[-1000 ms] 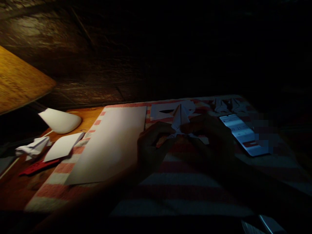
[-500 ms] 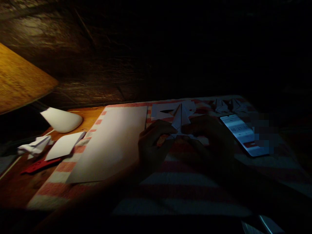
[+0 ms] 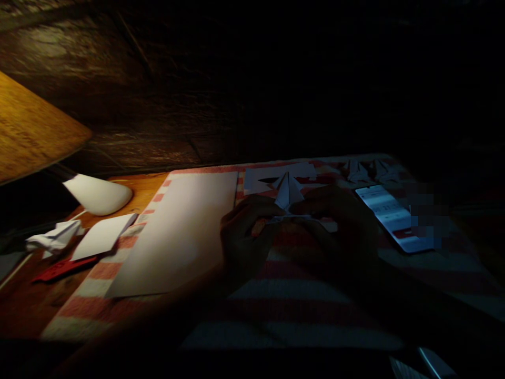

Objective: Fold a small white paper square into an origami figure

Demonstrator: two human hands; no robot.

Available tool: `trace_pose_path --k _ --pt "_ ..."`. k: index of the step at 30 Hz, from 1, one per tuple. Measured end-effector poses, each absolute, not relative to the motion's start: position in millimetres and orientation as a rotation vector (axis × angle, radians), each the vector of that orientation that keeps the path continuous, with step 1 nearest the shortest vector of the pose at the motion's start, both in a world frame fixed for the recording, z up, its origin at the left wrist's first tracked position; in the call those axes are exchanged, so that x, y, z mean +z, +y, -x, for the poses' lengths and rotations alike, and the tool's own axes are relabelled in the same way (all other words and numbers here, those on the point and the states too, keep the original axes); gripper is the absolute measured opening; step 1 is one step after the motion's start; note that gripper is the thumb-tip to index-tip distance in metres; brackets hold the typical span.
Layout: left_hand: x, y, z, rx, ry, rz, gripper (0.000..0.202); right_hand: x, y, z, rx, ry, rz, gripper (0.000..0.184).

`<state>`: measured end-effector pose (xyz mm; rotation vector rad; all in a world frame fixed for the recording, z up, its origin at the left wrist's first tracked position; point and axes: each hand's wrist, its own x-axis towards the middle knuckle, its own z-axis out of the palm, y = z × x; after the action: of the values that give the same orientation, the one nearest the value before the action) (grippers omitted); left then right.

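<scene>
Both hands meet over a red-and-white striped cloth in dim light. My left hand pinches the left side of a small folded white paper piece whose pointed tip stands up. My right hand grips the same paper from the right, fingers curled round its lower edge. The paper's base is hidden behind my fingers.
A large white sheet lies left of my hands. A lit phone lies at the right. Folded paper figures sit at the far edge. A white lamp base, crumpled paper, a small white sheet and a red card are at the left.
The folded paper's tip has dropped slightly lower between my fingers. Both hands stay in nearly the same place.
</scene>
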<state>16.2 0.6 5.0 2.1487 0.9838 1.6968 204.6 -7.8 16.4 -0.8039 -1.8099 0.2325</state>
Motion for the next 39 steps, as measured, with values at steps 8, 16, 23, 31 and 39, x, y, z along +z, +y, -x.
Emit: trace_pose_path --k 8,16,23,31,39 --pt "-1 -2 -22 1.597 0.951 -1.887 0.013 14 -9 -206 0.318 -1.71 0.836 0.01" --pt "9 -3 -19 1.635 0.926 -1.957 0.009 16 -9 -208 0.308 -1.777 0.794 0.012" --pt "11 -5 -18 1.662 0.882 -2.027 0.012 19 -11 -207 0.398 -1.771 0.751 0.01" --pt "8 -7 -20 1.628 0.964 -1.973 0.008 18 -14 -197 0.642 -1.604 0.86 0.006" --pt "2 -7 -22 1.6 0.96 -1.865 0.008 16 -16 -192 0.781 -1.504 0.871 0.005"
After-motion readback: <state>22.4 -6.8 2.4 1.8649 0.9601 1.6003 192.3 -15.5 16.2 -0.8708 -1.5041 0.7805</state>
